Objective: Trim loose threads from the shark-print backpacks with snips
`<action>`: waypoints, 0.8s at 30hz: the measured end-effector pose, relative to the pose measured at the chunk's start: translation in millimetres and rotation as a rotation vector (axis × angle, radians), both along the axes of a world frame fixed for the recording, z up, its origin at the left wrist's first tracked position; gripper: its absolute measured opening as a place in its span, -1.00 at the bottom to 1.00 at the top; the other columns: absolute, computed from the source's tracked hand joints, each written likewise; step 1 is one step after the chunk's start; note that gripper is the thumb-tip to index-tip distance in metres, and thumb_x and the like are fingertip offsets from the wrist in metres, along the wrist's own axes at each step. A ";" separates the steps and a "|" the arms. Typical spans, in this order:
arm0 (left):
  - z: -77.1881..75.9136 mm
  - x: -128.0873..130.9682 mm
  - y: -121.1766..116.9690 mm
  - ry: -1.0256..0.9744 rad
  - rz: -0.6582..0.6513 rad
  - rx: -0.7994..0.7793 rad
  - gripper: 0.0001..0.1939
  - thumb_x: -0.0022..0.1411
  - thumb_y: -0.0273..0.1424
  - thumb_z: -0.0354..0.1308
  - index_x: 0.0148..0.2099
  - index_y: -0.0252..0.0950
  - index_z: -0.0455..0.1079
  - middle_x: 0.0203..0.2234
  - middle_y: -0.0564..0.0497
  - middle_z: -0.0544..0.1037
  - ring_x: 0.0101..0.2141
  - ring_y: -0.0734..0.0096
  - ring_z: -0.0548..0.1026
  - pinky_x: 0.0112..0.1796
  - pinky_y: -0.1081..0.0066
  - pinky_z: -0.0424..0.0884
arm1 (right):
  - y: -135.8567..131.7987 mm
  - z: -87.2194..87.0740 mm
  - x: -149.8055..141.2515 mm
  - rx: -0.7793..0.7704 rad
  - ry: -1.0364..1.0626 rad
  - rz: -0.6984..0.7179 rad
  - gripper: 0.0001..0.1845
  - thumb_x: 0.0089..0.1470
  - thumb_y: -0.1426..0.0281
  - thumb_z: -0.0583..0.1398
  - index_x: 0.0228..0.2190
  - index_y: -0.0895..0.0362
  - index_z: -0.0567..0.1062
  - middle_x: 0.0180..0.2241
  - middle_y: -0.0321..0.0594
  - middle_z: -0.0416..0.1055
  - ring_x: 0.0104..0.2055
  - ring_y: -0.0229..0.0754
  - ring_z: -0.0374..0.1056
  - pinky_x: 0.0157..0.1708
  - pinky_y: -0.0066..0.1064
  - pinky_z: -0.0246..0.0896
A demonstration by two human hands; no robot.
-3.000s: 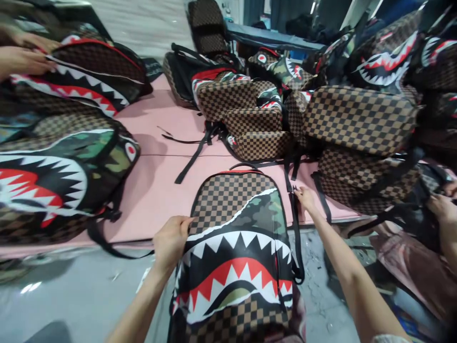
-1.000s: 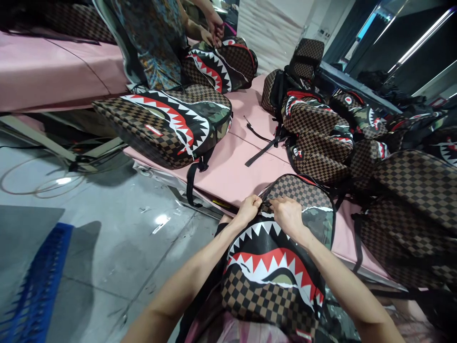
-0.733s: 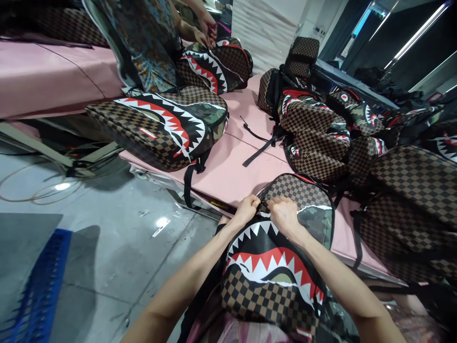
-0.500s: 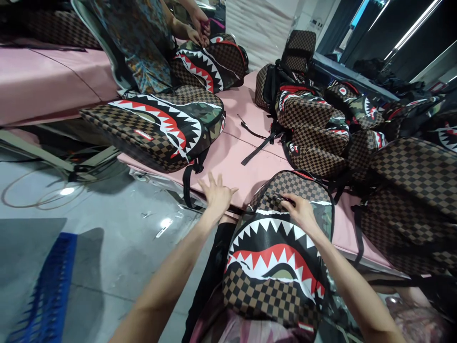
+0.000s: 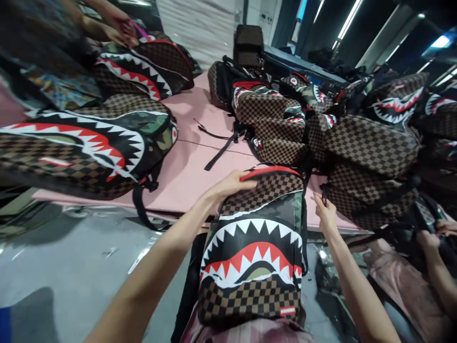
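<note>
A brown checkered backpack with a shark-mouth print and a camouflage patch [image 5: 255, 247] stands upright in front of me, leaning on the edge of the pink table [image 5: 185, 166]. My left hand [image 5: 232, 183] rests across its top beside the red-trimmed handle, fingers curled over the edge. At the bag's right side, my right hand [image 5: 324, 212] is pinched on a small black strap or zipper pull.
Another shark-mouth backpack [image 5: 82, 145] lies on the table's left. A pile of checkered backpacks [image 5: 357, 143] fills the right and back. Another person's hands [image 5: 119, 26] work on a bag at far left; a second person's hand [image 5: 428, 238] shows at right. Grey floor lies below.
My left hand left the table edge and came onto the bag's top. My right hand moved from the bag's front to its right side. The view swung right.
</note>
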State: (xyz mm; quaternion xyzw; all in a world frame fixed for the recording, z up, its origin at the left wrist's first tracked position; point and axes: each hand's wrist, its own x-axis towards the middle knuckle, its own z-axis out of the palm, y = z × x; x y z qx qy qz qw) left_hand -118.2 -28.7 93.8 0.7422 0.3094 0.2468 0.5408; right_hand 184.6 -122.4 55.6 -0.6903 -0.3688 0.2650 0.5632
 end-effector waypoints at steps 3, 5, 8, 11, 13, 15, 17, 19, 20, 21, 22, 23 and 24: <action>10.7 -25.0 -46.7 0.050 -0.327 0.197 -0.71 0.11 -0.36 0.14 -0.08 -0.21 0.46 -0.41 0.06 0.39 -0.38 0.50 0.35 -0.32 0.46 0.31 | -7.9 15.6 11.9 -0.012 0.032 0.120 -0.52 -0.08 0.07 0.17 -0.20 0.14 0.51 -0.42 -0.23 0.47 -0.66 -0.42 0.05 -0.70 -0.54 -0.06; 6.1 -42.3 -78.7 0.123 -0.316 0.373 -0.74 0.17 -0.44 0.06 -0.13 -0.10 0.49 -0.49 0.07 0.33 -0.41 0.53 0.29 -0.32 0.47 0.26 | -23.4 22.6 9.8 -0.042 0.047 0.351 -0.59 -0.05 0.08 0.16 -0.31 0.12 0.56 -0.35 -0.18 0.49 -0.50 -0.30 0.27 -0.55 -0.49 0.16; -18.6 -67.0 -122.0 0.208 -0.150 0.532 -0.67 0.26 -0.48 -0.05 -0.21 -0.03 0.51 -0.47 0.03 0.34 -0.36 0.50 0.28 -0.29 0.44 0.23 | -65.4 19.9 3.3 -0.067 0.043 0.700 -0.74 -0.15 0.18 0.28 -0.43 0.09 0.59 -0.27 -0.16 0.49 -0.22 -0.11 0.37 -0.24 -0.36 0.27; -53.1 -86.9 -155.7 0.253 -0.004 0.627 -0.66 0.28 -0.45 -0.05 -0.30 -0.01 0.53 -0.46 0.03 0.37 -0.31 0.46 0.32 -0.21 0.37 0.22 | -113.3 -1.7 -1.8 -0.211 0.024 0.896 -0.85 -0.17 0.30 0.32 -0.45 0.07 0.60 -0.23 -0.14 0.50 -0.18 -0.08 0.40 -0.18 -0.30 0.29; -71.5 -94.5 -170.0 0.281 0.036 0.672 -0.65 0.28 -0.48 -0.07 -0.30 -0.03 0.53 -0.44 0.03 0.39 -0.28 0.46 0.35 -0.14 0.30 0.21 | -137.1 -20.6 -6.9 -0.293 0.020 0.899 -0.90 -0.10 0.33 0.29 -0.46 0.06 0.60 -0.21 -0.12 0.50 -0.18 -0.09 0.41 -0.15 -0.28 0.29; -81.7 -96.9 -176.7 0.299 0.061 0.687 -0.63 0.28 -0.51 -0.08 -0.33 -0.07 0.52 -0.44 0.03 0.41 -0.24 0.45 0.37 -0.10 0.28 0.21 | -150.6 -35.6 -12.8 -0.310 0.024 0.860 -0.90 -0.07 0.32 0.26 -0.48 0.06 0.60 -0.19 -0.13 0.50 -0.15 -0.08 0.41 -0.10 -0.25 0.27; -84.6 -96.2 -178.0 0.282 0.094 0.686 -0.63 0.27 -0.53 -0.08 -0.40 -0.13 0.51 -0.48 0.04 0.40 -0.22 0.45 0.38 -0.10 0.30 0.22 | -154.7 -42.3 -17.3 -0.303 0.020 0.825 -0.89 -0.07 0.32 0.26 -0.49 0.06 0.60 -0.17 -0.14 0.49 -0.13 -0.08 0.40 -0.08 -0.24 0.26; -83.1 -95.7 -177.1 0.255 0.111 0.678 -0.63 0.25 -0.54 -0.06 -0.47 -0.17 0.49 -0.52 0.04 0.38 -0.22 0.45 0.40 -0.10 0.33 0.24 | -153.6 -41.3 -19.1 -0.298 0.011 0.812 -0.88 -0.06 0.31 0.25 -0.49 0.06 0.59 -0.16 -0.15 0.49 -0.12 -0.08 0.40 -0.07 -0.24 0.26; -81.5 -96.1 -176.9 0.251 0.113 0.675 -0.64 0.24 -0.55 -0.05 -0.49 -0.18 0.48 -0.52 0.04 0.39 -0.23 0.44 0.40 -0.11 0.34 0.25 | -152.5 -39.2 -19.2 -0.293 0.006 0.812 -0.88 -0.05 0.31 0.25 -0.48 0.06 0.59 -0.16 -0.15 0.49 -0.12 -0.08 0.40 -0.08 -0.24 0.27; -79.4 -97.1 -177.0 0.256 0.110 0.680 -0.64 0.23 -0.56 -0.04 -0.49 -0.18 0.48 -0.53 0.04 0.39 -0.23 0.44 0.41 -0.11 0.34 0.25 | -151.6 -36.8 -19.1 -0.286 -0.001 0.816 -0.88 -0.05 0.31 0.25 -0.48 0.06 0.59 -0.16 -0.15 0.49 -0.12 -0.09 0.40 -0.08 -0.25 0.27; -76.5 -98.2 -177.5 0.282 0.100 0.690 -0.64 0.21 -0.58 -0.04 -0.48 -0.18 0.48 -0.52 0.04 0.42 -0.22 0.43 0.41 -0.10 0.34 0.24 | -151.1 -34.7 -19.2 -0.278 -0.008 0.823 -0.88 -0.04 0.31 0.24 -0.47 0.05 0.59 -0.17 -0.16 0.49 -0.12 -0.09 0.40 -0.08 -0.26 0.27; -72.5 -98.7 -178.1 0.329 0.084 0.704 -0.64 0.19 -0.61 -0.06 -0.46 -0.17 0.48 -0.50 0.05 0.44 -0.20 0.42 0.41 -0.09 0.32 0.24 | -151.3 -33.4 -19.5 -0.269 -0.015 0.829 -0.89 -0.04 0.31 0.24 -0.46 0.05 0.59 -0.17 -0.16 0.49 -0.12 -0.10 0.40 -0.08 -0.26 0.27; -67.3 -97.8 -178.9 0.398 0.062 0.714 -0.62 0.16 -0.65 -0.07 -0.44 -0.16 0.48 -0.49 0.05 0.47 -0.18 0.39 0.41 -0.08 0.30 0.23 | -152.0 -32.9 -20.5 -0.262 -0.021 0.832 -0.89 -0.04 0.32 0.24 -0.45 0.05 0.59 -0.17 -0.17 0.49 -0.12 -0.11 0.40 -0.08 -0.26 0.26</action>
